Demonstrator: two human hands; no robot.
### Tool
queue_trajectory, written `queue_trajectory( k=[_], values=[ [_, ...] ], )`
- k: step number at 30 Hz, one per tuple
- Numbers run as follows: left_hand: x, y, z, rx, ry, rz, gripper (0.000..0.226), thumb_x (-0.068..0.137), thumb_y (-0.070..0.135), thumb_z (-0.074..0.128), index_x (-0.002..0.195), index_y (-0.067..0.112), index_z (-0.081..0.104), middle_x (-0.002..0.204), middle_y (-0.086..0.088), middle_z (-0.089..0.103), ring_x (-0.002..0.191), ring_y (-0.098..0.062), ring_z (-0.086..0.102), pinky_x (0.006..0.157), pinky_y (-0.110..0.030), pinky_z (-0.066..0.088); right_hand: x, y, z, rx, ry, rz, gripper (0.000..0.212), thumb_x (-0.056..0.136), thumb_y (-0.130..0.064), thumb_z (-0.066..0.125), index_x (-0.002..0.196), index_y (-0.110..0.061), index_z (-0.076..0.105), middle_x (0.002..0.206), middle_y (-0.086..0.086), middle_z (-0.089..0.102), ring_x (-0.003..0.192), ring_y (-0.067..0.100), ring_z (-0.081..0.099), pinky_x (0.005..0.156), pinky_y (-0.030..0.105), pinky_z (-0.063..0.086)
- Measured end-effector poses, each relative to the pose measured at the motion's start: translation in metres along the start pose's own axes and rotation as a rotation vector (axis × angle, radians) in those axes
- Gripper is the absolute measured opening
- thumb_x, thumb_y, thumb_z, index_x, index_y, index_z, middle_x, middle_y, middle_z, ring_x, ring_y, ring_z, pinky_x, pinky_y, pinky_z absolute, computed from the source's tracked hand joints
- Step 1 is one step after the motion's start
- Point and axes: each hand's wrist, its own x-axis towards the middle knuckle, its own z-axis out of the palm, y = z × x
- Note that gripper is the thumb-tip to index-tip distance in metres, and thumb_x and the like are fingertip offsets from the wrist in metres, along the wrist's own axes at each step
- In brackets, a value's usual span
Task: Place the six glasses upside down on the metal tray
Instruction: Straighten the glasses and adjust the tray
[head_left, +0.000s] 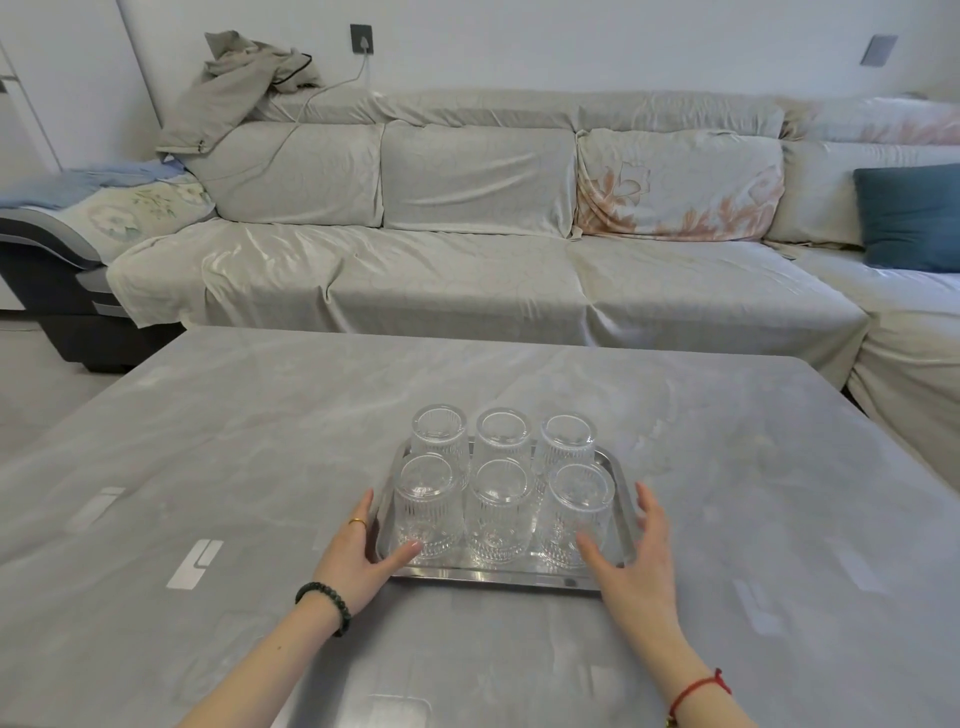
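Observation:
Several clear ribbed glasses stand upside down on the metal tray (493, 576) in two rows of three. The back row (503, 435) is at the tray's far edge. The front row (500, 519) is nearest me. My left hand (358, 556) lies at the tray's front left corner, fingers along the left rim and thumb reaching over the rim towards the front left glass (428, 514). My right hand (634, 561) is at the front right corner, fingers spread beside the right rim and thumb near the front right glass (576, 519). Neither hand holds a glass.
The tray rests on a grey table (260, 467) that stretches wide to both sides. Behind the table stands a long covered sofa (467, 270) with a teal cushion (909, 218) at the right and a crumpled cloth (244, 73) on its back.

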Motion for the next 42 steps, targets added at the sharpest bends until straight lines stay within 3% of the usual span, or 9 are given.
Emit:
queue_trajectory(
  k=[3,6,13,15,18,21,24,36,42],
  values=[
    [-0.004,-0.002,0.003,0.032,-0.038,0.020,0.097,0.070,0.044,0.071,0.142,0.011,0.013,0.149,-0.004,0.031,0.135,-0.021,0.030,0.115,-0.037,0.022,0.001,0.005,0.005,0.076,-0.177,0.060,0.087,0.072,-0.015,0.075,0.140,-0.027,0.022,0.144,0.000,0.036,0.128,0.021,0.040,0.108,0.048,0.037],
    [-0.005,0.000,0.005,0.048,-0.039,0.055,0.096,0.071,0.043,0.071,0.142,0.012,0.014,0.146,-0.003,0.036,0.134,-0.019,0.034,0.116,-0.045,0.020,0.002,0.007,0.010,0.057,-0.187,0.072,0.084,0.074,-0.016,0.072,0.140,-0.028,0.022,0.143,0.001,0.041,0.127,0.020,0.042,0.107,0.050,0.038],
    [-0.006,0.000,0.006,0.092,-0.040,0.060,0.108,0.063,0.044,0.077,0.143,0.015,0.010,0.148,-0.003,0.034,0.134,-0.023,0.031,0.116,-0.045,0.017,0.005,0.003,0.008,0.014,-0.211,0.059,0.079,0.076,-0.026,0.071,0.140,-0.025,0.024,0.141,0.001,0.043,0.127,0.019,0.043,0.106,0.047,0.040],
    [-0.006,-0.001,0.006,0.111,-0.037,0.052,0.111,0.063,0.046,0.076,0.143,0.015,0.007,0.150,-0.002,0.030,0.136,-0.024,0.027,0.116,-0.044,0.015,0.011,-0.005,0.006,0.063,-0.184,0.071,0.065,0.082,-0.036,0.062,0.137,-0.025,0.029,0.141,-0.001,0.043,0.126,0.015,0.041,0.105,0.038,0.038],
    [-0.007,-0.002,0.005,0.097,-0.044,0.060,0.112,0.062,0.045,0.077,0.144,0.016,0.005,0.149,-0.001,0.029,0.135,-0.024,0.027,0.116,-0.045,0.015,0.043,-0.022,0.001,0.149,-0.146,0.101,0.046,0.095,-0.032,0.037,0.138,-0.018,0.030,0.148,0.004,0.034,0.131,0.012,0.032,0.109,0.026,0.023],
    [-0.007,-0.004,0.004,0.097,-0.036,0.071,0.112,0.062,0.046,0.077,0.143,0.018,0.006,0.150,0.001,0.028,0.137,-0.022,0.025,0.117,-0.043,0.011,0.082,-0.035,-0.001,0.227,-0.239,0.207,0.053,0.095,-0.043,0.027,0.141,-0.017,0.025,0.152,0.006,0.026,0.138,0.019,0.026,0.118,0.043,0.017],
    [-0.007,-0.006,0.005,0.083,-0.020,0.078,0.112,0.060,0.048,0.076,0.143,0.020,0.007,0.150,0.004,0.027,0.139,-0.018,0.022,0.118,-0.040,0.004,0.106,-0.041,0.005,0.217,-0.348,0.282,0.058,0.093,-0.051,0.020,0.141,-0.018,0.025,0.152,0.008,0.025,0.138,0.025,0.027,0.116,0.045,0.019],
    [-0.010,-0.005,0.009,0.053,0.022,0.068,0.111,0.060,0.046,0.078,0.143,0.017,0.009,0.151,0.003,0.025,0.139,-0.015,0.019,0.118,-0.033,0.000,0.110,-0.034,0.017,0.117,-0.375,0.223,0.054,0.095,-0.046,0.019,0.141,-0.019,0.025,0.152,0.004,0.026,0.138,0.022,0.026,0.117,0.041,0.015],
    [-0.012,-0.002,0.008,0.042,0.013,0.048,0.110,0.059,0.045,0.079,0.142,0.019,0.012,0.148,0.003,0.031,0.137,-0.017,0.024,0.118,-0.039,0.010,0.098,-0.037,0.002,0.112,-0.380,0.164,0.059,0.093,-0.050,0.021,0.143,-0.020,0.015,0.155,0.001,0.017,0.140,0.019,0.020,0.117,0.039,0.012]
  ],
)
